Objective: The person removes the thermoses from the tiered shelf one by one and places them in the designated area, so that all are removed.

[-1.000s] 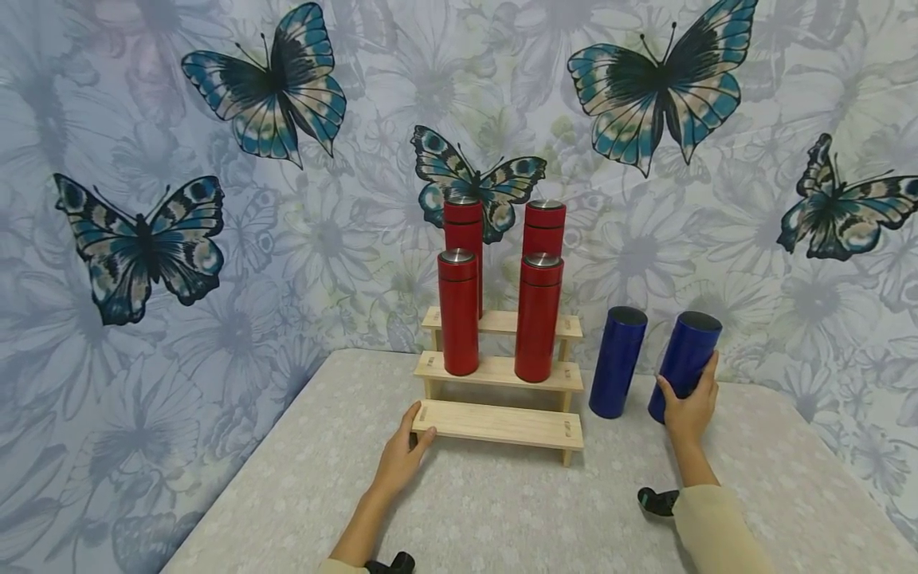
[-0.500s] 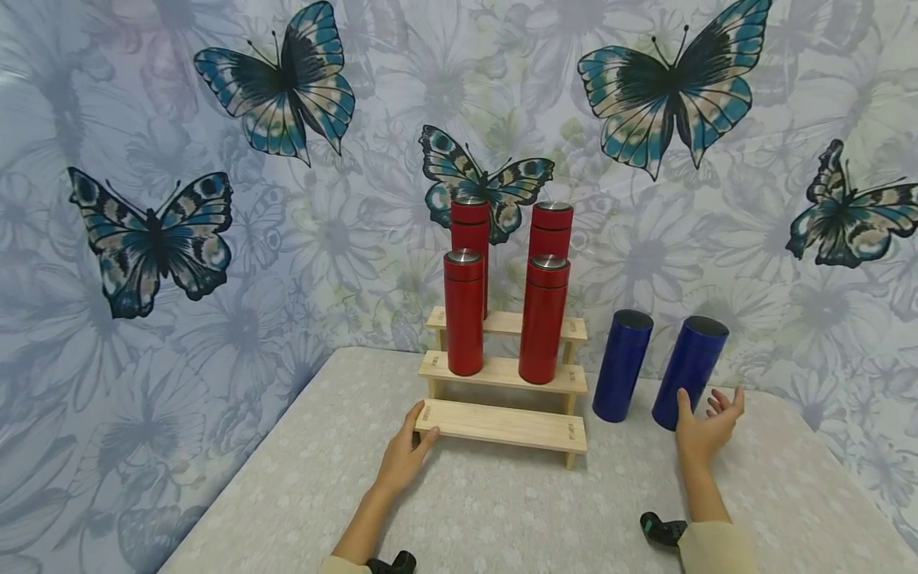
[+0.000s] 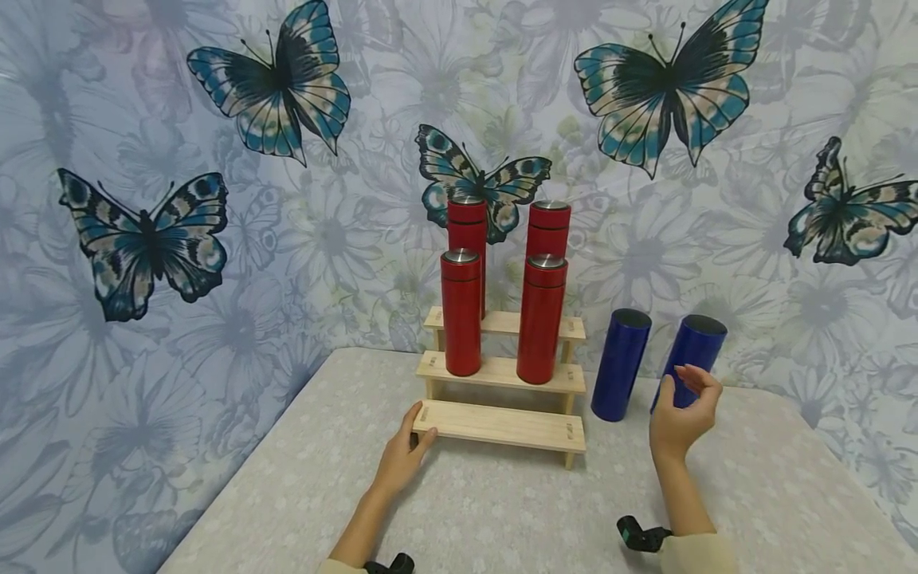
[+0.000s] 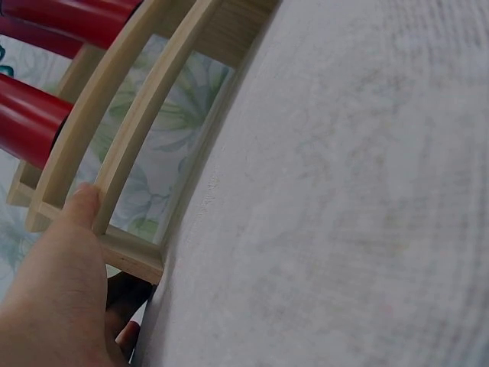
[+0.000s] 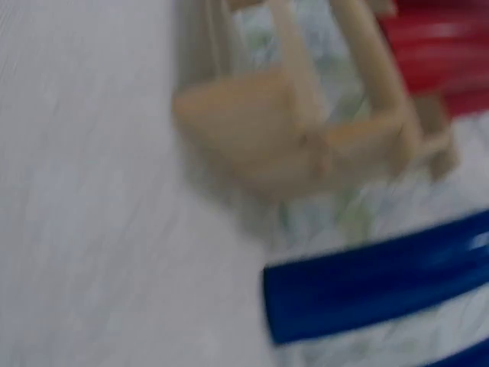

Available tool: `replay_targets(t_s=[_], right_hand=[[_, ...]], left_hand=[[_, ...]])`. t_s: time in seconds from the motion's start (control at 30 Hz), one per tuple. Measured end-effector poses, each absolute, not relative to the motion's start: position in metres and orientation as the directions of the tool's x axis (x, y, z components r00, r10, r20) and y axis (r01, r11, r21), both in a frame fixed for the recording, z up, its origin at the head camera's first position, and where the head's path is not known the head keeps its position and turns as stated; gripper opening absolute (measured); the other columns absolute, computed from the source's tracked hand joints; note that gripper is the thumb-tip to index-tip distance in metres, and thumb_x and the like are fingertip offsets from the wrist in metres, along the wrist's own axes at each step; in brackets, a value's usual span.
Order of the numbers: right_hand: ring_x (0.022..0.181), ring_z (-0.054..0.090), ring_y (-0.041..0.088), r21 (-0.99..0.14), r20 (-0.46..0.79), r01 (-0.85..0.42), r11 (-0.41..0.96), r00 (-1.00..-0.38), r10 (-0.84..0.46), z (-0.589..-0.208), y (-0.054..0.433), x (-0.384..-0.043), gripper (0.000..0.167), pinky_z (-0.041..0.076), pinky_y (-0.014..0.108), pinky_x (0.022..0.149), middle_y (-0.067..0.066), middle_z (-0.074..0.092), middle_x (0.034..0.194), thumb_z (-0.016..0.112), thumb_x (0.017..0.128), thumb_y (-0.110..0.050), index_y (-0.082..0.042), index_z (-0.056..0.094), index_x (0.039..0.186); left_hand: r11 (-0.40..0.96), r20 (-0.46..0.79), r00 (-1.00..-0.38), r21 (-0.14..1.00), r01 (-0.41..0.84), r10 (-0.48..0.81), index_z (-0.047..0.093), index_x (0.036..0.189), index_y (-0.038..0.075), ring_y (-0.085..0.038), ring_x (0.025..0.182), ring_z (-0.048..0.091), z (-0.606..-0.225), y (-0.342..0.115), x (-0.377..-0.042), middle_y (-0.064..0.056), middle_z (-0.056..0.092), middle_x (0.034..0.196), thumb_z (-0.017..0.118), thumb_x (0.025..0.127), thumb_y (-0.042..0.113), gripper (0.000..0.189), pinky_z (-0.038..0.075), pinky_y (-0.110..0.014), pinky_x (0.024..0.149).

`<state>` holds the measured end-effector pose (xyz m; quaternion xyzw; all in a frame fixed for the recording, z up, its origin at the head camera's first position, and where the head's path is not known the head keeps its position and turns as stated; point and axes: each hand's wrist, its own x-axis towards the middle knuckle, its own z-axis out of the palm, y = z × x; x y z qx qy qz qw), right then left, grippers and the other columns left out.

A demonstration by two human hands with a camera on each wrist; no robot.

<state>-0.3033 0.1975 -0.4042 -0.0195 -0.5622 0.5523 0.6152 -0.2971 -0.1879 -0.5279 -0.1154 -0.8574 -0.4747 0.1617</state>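
My left hand [image 3: 400, 458] grips the left end of a three-step wooden display rack [image 3: 502, 424] at its lowest step. In the left wrist view the thumb lies against the step's edge, while the other fingers are partly hidden behind the side. My right hand [image 3: 680, 418] is raised in front of the right-hand blue tumbler [image 3: 701, 341], overlapping its lower part, with loosely bent fingers and nothing between them. Another blue tumbler [image 3: 621, 365] stands upright between that one and the rack; it shows in the right wrist view as a blue cylinder [image 5: 367, 287].
Two red thermos bottles with steel-topped lids stand on the middle step, one left [image 3: 461, 319] and one right [image 3: 542, 323]. Two more, left [image 3: 466, 219] and right [image 3: 549, 227], stand behind them on the top step. A pale patterned cloth [image 3: 502, 518] covers the table; butterfly-print wall behind.
My right hand has let go of the right blue tumbler, drawn back to its right, then swung left in front of it. The left hand keeps its hold on the rack.
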Motion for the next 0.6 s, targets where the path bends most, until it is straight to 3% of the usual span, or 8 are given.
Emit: replay_targets(t_s=[0.13, 0.27, 0.47, 0.6], right_hand=[[0.089, 0.057, 0.013, -0.570, 0.747, -0.706, 0.421, -0.232, 0.623, -0.388, 0.177, -0.302, 0.020, 0.039, 0.023, 0.081, 0.023, 0.062, 0.090, 0.059, 0.076, 0.012, 0.014, 0.057, 0.096], [0.094, 0.056, 0.016, -0.520, 0.813, -0.743, 0.422, -0.280, 0.511, -0.381, 0.163, -0.314, 0.027, 0.039, 0.024, 0.083, 0.019, 0.063, 0.098, 0.062, 0.077, 0.008, 0.011, 0.058, 0.103], [0.101, 0.049, 0.042, -0.458, 0.885, -0.803, 0.382, -0.369, 0.284, -0.349, 0.128, -0.302, 0.053, 0.040, 0.049, 0.085, 0.031, 0.051, 0.114, 0.063, 0.075, 0.012, 0.016, 0.039, 0.122], [0.106, 0.047, 0.043, -0.427, 0.904, -0.825, 0.371, -0.381, 0.193, -0.353, 0.122, -0.326, 0.069, 0.040, 0.056, 0.085, 0.027, 0.046, 0.123, 0.069, 0.073, 0.011, 0.012, 0.032, 0.131]], left_hand=[[0.515, 0.388, -0.920, 0.778, 0.360, 0.057, 0.022, 0.146, 0.009, -0.043, 0.119, 0.044, -0.528, -0.188, -0.297, -0.027, 0.036, 0.139, 0.050, 0.095, 0.040, 0.067, 0.039, -0.054, 0.093], [0.512, 0.380, -0.923, 0.783, 0.353, 0.057, 0.021, 0.146, 0.010, -0.043, 0.119, 0.044, -0.527, -0.187, -0.297, -0.026, 0.036, 0.139, 0.050, 0.095, 0.040, 0.066, 0.039, -0.054, 0.094], [0.526, 0.372, -0.927, 0.780, 0.340, 0.047, 0.022, 0.146, 0.011, -0.042, 0.120, 0.043, -0.526, -0.186, -0.296, -0.026, 0.037, 0.138, 0.049, 0.095, 0.042, 0.066, 0.037, -0.055, 0.094], [0.525, 0.363, -0.931, 0.785, 0.329, 0.041, 0.022, 0.146, 0.011, -0.042, 0.121, 0.042, -0.526, -0.185, -0.295, -0.026, 0.037, 0.139, 0.050, 0.094, 0.042, 0.067, 0.037, -0.056, 0.095]])
